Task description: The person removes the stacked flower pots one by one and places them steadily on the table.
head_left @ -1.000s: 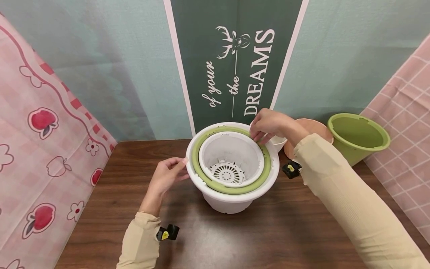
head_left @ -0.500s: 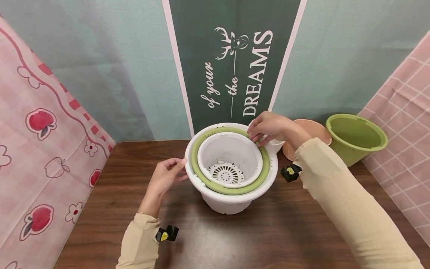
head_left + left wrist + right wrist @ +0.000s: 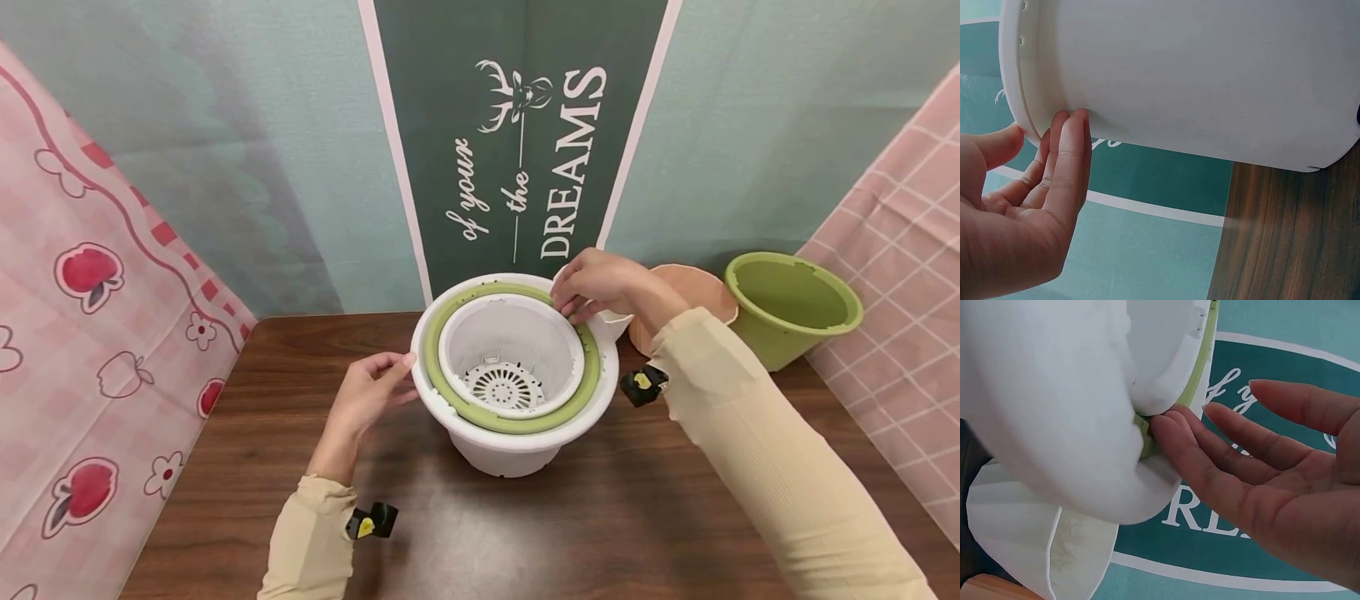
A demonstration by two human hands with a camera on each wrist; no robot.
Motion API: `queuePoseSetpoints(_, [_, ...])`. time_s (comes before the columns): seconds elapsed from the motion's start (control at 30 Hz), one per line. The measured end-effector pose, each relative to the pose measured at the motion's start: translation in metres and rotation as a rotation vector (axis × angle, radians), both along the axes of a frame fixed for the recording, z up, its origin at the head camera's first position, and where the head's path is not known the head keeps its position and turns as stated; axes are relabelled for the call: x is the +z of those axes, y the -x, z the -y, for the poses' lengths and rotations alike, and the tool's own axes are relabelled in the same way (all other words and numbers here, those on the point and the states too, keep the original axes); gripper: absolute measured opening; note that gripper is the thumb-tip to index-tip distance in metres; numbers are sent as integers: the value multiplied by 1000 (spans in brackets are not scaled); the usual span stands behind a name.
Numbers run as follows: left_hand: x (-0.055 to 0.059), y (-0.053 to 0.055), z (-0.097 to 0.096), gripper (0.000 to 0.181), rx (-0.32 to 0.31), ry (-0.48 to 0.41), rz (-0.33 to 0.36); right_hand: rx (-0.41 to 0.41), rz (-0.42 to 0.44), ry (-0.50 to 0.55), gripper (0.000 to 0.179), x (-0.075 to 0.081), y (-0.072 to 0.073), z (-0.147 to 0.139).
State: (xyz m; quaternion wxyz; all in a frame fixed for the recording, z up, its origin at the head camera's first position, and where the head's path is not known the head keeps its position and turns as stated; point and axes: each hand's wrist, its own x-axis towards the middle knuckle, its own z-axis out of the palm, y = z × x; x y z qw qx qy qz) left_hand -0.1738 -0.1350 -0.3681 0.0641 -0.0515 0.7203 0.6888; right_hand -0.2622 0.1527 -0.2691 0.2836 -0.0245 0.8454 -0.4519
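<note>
Three round plastic pots are nested on the table: a white outer pot [image 3: 504, 457], a green pot [image 3: 480, 417] inside it, and a white inner pot [image 3: 487, 337] with a slotted base. My left hand [image 3: 367, 392] holds the outer pot's left rim, thumb at the edge and fingers under it. In the left wrist view those fingertips [image 3: 1077, 115] lie against the white wall. My right hand [image 3: 600, 279] reaches over the far right side and pinches the green rim. The right wrist view shows fingertips [image 3: 1166, 425] at the green edge, between the white rims, with other fingers spread.
Behind my right forearm stand a small white pot [image 3: 617, 323] and a peach-coloured pot [image 3: 693, 292]. Farther right is a green pot [image 3: 798, 300], by the pink checked cloth [image 3: 892, 358]. A printed cloth [image 3: 300, 167] hangs behind the wooden table [image 3: 300, 358].
Both hands keep their places on the rims and the nested pots stay put. The whole view has shifted slightly left.
</note>
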Motion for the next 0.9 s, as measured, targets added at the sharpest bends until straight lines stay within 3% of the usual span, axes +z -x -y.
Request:
queuePoseSetpoints(0.4, [-1,1,0,30,-3,5,20,41,11,-16,32,3,-1,-1])
queuePoseSetpoints(0.9, [0,1,1,30,-2,4,16,57,-13,-13,25,-1,-2,0])
